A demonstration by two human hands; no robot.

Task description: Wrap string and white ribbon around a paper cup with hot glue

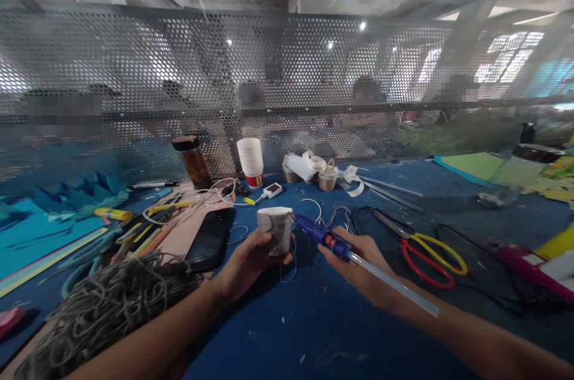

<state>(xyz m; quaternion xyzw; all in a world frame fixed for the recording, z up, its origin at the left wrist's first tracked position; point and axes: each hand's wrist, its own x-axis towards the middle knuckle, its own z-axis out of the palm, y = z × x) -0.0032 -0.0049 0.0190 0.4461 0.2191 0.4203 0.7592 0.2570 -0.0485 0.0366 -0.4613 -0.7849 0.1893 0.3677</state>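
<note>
My left hand (pixel 249 263) is closed around a small paper cup (pixel 278 229), its open rim facing up. Grey cord (pixel 294 260) hangs by the cup and curls below it. In my right hand (pixel 365 263) is a blue glue gun (pixel 320 233), with a long clear glue stick (pixel 394 284) poking out of its back end. The gun's tip is at the right side of the cup near the rim; whether it touches, I cannot tell.
Left of my hands lie a black phone (pixel 210 239) and a heap of grey cord (pixel 116 302). Scissors (pixel 430 254) with red and yellow handles lie at right. Stacked paper cups (pixel 250 158), a brown jar (pixel 192 161) and small wrapped cups (pixel 327 176) stand before a perforated metal screen (pixel 291 69).
</note>
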